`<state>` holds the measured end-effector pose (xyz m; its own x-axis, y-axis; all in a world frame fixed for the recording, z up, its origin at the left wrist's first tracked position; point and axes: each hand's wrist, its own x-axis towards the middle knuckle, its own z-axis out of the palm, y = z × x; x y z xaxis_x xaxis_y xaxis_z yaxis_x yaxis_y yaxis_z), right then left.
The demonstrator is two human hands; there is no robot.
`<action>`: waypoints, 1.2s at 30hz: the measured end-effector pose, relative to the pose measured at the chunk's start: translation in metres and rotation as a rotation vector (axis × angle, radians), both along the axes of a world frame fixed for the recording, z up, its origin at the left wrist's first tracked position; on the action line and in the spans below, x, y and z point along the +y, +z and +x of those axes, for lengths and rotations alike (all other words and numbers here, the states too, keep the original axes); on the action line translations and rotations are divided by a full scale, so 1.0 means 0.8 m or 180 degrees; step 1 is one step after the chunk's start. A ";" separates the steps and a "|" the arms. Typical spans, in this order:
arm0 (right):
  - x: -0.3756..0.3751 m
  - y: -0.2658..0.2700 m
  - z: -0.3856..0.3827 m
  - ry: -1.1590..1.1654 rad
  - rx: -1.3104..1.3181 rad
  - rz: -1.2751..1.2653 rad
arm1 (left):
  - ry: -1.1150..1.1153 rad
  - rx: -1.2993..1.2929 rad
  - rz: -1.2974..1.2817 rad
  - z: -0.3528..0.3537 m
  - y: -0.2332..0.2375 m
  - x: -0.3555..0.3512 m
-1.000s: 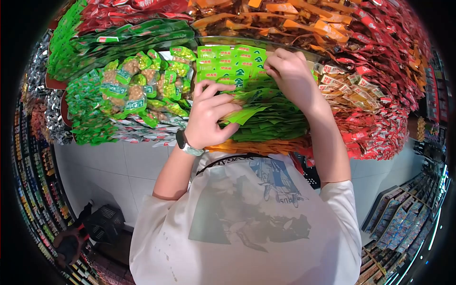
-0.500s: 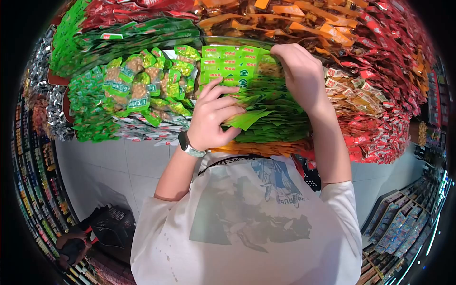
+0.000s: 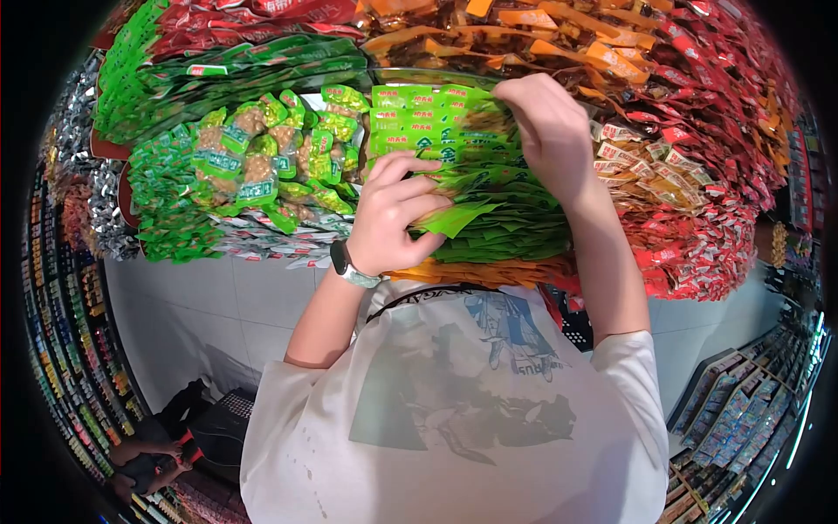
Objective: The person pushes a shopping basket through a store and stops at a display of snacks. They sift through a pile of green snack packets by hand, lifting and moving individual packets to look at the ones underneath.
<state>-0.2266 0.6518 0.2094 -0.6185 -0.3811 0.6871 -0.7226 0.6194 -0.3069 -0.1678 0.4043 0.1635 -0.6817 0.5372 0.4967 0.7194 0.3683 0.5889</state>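
Rows of bright green snack packets (image 3: pixel 401 118) with red and white print lie in the middle of the display, and more of them stand layered toward my body. My left hand (image 3: pixel 397 210), with a watch on its wrist, lies over their left side. Its fingers are bent, and a green snack packet (image 3: pixel 463 218) sticks out between them and the thumb. My right hand (image 3: pixel 554 122) is at the far right end of the rows, fingers curled down against the packets. Its fingertips are partly hidden, so what they pinch does not show.
Left of the rows lie green-and-clear packets with brown contents (image 3: pixel 253 162). Orange packets (image 3: pixel 524 44) fill the back, red packets (image 3: pixel 698 253) the right. A person (image 3: pixel 148 454) is low at the left, near a dark basket (image 3: pixel 223 428). Shelves (image 3: pixel 733 410) stand at the right.
Both of my hands stay almost in place; the right one has shifted very slightly. The person at the lower left has moved a little, along with the basket.
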 end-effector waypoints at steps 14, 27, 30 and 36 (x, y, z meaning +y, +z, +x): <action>-0.014 -0.043 0.007 -0.0019 -0.1867 -0.0038 | -0.0050 0.0056 0.0002 0.003 -0.008 -0.003; 0.016 -0.002 0.101 0.1086 -0.3238 -0.1055 | -0.0591 -0.1658 0.0895 0.053 0.027 0.013; 0.035 -0.007 0.106 0.0872 -0.3610 -0.1206 | -0.0678 -0.1697 0.0808 0.050 0.016 0.021; 0.066 0.012 0.092 -0.0002 -0.3123 -0.1589 | -0.0262 -0.0670 0.0472 0.040 0.027 0.026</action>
<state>-0.1529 0.7044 0.2191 -0.9801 -0.1968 -0.0264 -0.0275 0.2661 -0.9636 -0.1358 0.4248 0.1848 -0.7353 0.5271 0.4260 0.5993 0.2123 0.7719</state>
